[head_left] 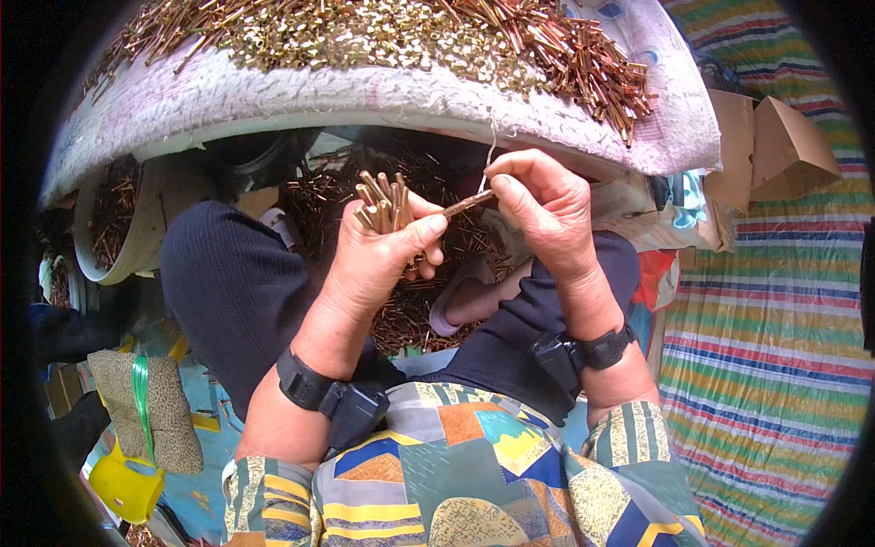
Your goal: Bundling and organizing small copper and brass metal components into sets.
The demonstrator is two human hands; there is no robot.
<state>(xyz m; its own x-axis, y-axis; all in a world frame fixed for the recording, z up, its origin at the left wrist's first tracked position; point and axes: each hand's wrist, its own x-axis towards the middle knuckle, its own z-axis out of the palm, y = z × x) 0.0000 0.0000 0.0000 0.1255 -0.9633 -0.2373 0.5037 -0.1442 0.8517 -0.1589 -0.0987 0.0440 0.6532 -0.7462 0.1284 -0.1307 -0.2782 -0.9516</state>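
My left hand [369, 258] is closed around a bundle of thin copper-coloured tubes [385, 205], whose ends stick up above the fingers. Its thumb and fingertips also steady a single tube [468, 203] that slants up to the right. At the far end of that tube, the thumb and forefinger of my right hand [547, 208] are pinched together. Whether a small part sits in that pinch is too small to tell. Both hands are over my lap, just in front of a cloth-covered work surface [365, 102]. A loose white thread [493, 137] hangs from its edge near my right fingertips.
Small gold-coloured pieces [337, 41] and more copper tubes [583, 68] are heaped on the cloth. Many tubes [419, 319] lie below, between my legs. At left stand a white bucket [87, 223] and a cushion [169, 410]; at right, a cardboard box [791, 150] on striped sheeting [775, 319].
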